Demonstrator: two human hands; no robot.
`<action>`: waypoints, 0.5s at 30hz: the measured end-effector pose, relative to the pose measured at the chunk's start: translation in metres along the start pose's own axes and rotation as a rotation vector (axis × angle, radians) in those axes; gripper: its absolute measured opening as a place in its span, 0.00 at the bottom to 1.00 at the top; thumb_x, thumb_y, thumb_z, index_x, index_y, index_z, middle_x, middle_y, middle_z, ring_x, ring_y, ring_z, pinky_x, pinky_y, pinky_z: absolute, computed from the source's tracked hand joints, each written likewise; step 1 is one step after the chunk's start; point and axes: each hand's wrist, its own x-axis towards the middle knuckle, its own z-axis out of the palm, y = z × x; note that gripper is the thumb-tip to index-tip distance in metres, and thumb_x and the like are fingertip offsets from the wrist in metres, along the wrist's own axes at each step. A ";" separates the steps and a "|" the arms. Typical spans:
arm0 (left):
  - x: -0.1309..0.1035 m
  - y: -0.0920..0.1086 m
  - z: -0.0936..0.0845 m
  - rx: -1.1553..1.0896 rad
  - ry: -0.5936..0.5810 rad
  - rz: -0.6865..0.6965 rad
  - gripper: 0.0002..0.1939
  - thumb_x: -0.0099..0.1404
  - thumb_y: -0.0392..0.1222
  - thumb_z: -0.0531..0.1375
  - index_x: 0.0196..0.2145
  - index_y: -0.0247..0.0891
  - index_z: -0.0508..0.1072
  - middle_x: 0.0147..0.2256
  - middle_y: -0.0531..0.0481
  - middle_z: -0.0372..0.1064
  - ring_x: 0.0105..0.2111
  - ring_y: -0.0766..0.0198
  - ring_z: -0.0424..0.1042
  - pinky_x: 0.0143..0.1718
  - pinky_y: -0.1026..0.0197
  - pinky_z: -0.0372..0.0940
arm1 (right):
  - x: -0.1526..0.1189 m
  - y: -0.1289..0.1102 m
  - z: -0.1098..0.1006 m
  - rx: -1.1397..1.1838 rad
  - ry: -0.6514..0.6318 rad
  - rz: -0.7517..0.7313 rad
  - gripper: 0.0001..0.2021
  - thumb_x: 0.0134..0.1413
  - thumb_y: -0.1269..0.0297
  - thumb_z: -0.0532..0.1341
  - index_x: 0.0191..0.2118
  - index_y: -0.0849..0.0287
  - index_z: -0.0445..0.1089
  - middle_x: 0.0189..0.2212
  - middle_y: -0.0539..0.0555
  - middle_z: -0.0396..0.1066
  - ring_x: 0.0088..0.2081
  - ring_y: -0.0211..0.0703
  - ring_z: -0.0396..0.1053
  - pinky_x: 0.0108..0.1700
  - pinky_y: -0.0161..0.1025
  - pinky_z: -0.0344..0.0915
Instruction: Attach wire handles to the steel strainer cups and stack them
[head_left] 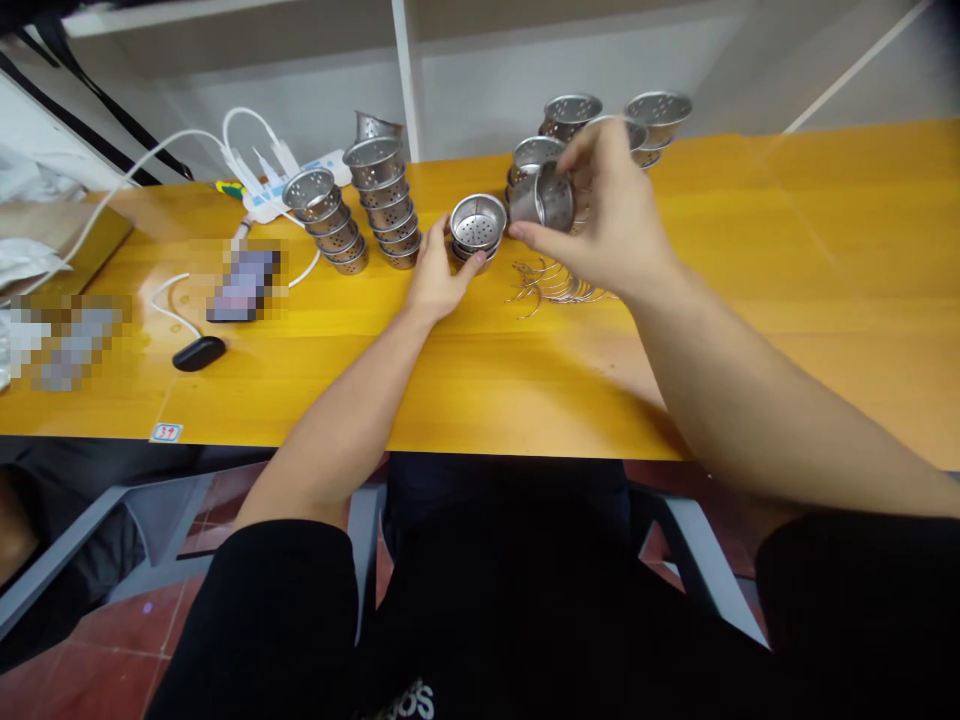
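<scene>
My left hand (439, 275) grips a short stack of perforated metal cups (478, 225) on the yellow table, its thumb at the near side and fingers at the left. Just right of that stack, my right hand (600, 220) holds a single metal cup (555, 197) tilted sideways between thumb and fingers, above the table. Beneath it lies a loose pile of thin curved wires (559, 284), partly covered by the hand. Behind the right hand stand several more metal cups (572, 112), some hidden by the fingers.
Two tall stacks of cups (386, 205) (330, 225) stand left of my left hand. Further left are a power strip (274, 200) with white cables, a phone (244, 286) and a black oval device (199, 353). A shelf wall borders the table's back edge.
</scene>
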 end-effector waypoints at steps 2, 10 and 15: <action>0.003 -0.004 0.000 -0.010 0.038 -0.056 0.42 0.88 0.60 0.74 0.87 0.51 0.62 0.85 0.31 0.67 0.83 0.38 0.77 0.89 0.35 0.72 | -0.016 0.012 0.007 0.044 0.042 0.004 0.31 0.63 0.29 0.74 0.70 0.14 0.80 0.72 0.57 0.84 0.78 0.95 0.71 0.67 0.92 0.75; -0.019 0.027 -0.011 0.004 0.085 0.130 0.16 0.91 0.51 0.67 0.69 0.49 0.76 0.65 0.40 0.80 0.66 0.45 0.85 0.78 0.37 0.80 | -0.029 0.064 0.043 0.043 0.063 -0.060 0.23 0.72 0.25 0.72 0.58 0.32 0.89 0.71 0.62 0.82 0.79 0.90 0.73 0.78 0.92 0.73; -0.029 0.037 -0.001 -0.053 -0.121 0.381 0.26 0.84 0.56 0.71 0.72 0.51 0.73 0.70 0.39 0.79 0.67 0.42 0.85 0.72 0.37 0.84 | -0.024 0.087 0.062 0.073 0.105 -0.153 0.28 0.78 0.22 0.72 0.60 0.40 0.88 0.69 0.66 0.83 0.78 0.84 0.74 0.82 0.86 0.74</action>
